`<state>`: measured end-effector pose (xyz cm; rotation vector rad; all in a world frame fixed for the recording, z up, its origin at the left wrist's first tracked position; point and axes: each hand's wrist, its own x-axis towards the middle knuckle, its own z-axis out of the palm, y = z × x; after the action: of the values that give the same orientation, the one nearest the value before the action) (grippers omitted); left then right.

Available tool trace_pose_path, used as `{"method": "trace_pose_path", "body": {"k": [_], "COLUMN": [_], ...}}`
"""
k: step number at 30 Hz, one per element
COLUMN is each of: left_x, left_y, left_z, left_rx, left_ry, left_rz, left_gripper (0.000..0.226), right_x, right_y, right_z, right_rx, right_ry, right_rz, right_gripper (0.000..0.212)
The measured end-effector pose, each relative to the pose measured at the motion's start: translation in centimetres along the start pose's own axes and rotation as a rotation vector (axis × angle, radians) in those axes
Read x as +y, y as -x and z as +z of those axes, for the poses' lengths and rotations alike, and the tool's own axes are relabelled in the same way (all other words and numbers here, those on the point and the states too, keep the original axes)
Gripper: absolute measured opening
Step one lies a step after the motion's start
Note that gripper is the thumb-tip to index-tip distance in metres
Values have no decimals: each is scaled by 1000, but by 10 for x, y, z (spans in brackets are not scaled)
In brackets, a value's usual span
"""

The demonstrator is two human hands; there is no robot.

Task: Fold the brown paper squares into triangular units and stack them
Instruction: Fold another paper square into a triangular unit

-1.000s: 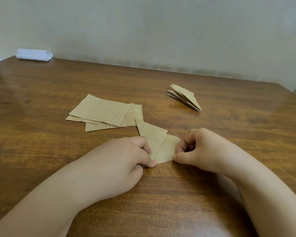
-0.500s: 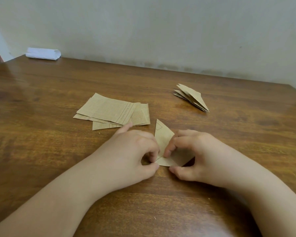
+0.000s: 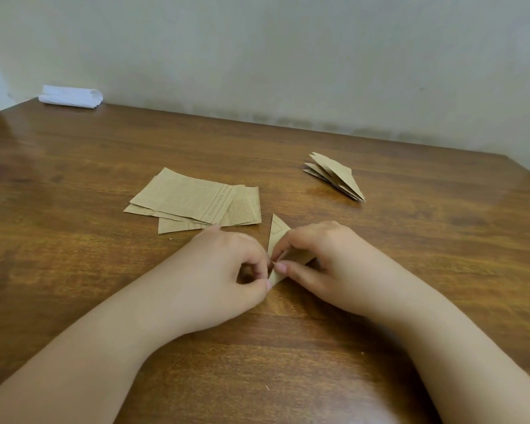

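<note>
A brown paper piece [image 3: 276,237], folded into a triangle, lies on the wooden table [image 3: 74,270] between my hands. My left hand [image 3: 227,270] pinches its near left corner with thumb and fingers. My right hand [image 3: 322,258] pinches the same fold from the right, covering much of the paper. A loose pile of flat brown paper squares [image 3: 193,203] lies just behind my left hand. A small stack of folded triangular units [image 3: 334,175] sits farther back on the right.
A folded white cloth or paper bundle [image 3: 71,96] lies at the table's far left corner by the wall. The table's back edge meets a pale wall [image 3: 288,56].
The paper went from a half-open flap to a closed triangle. My right hand slid left over it, and both hands now pinch the near corner close together.
</note>
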<state>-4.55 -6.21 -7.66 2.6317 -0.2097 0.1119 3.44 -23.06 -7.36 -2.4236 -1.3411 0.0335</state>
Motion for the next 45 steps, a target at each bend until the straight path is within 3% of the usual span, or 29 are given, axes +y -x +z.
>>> {"method": "trace_pose_path", "body": {"k": [3,7,11,18,31,34,38,45], "left_x": [-1,-5,-7,-13,-11,-9,-7,-7], "left_y": [2,2,4,7,7,6,4,1], "left_z": [-3,-4,-4,-10,-11,-8,-6,-2], "left_rx": [36,10,-35,-144,-189,-147,-110,-17], "left_ry": [17,34,27,15,-1,-5,-8,15], "left_rz": [-12,42,47,-19,-66,-27,13,-29], "left_gripper": [19,4,14,17,18,17,17,12], "right_x": [-2,-3,-5,-7,17,15,4,1], "right_y": [-4,-4,-4,-2,-3,-1,-5,-3], "right_z": [5,8,7,10,-7,-5,1,-5], "right_rx": [16,19,57,55,24,118,-68,-159], "right_ry": [27,70,111,32,-57,72,115,151], "right_rz": [29,106,186,159,439,329,15,3], "right_gripper": [20,43,52,14,11,11,55,25]}}
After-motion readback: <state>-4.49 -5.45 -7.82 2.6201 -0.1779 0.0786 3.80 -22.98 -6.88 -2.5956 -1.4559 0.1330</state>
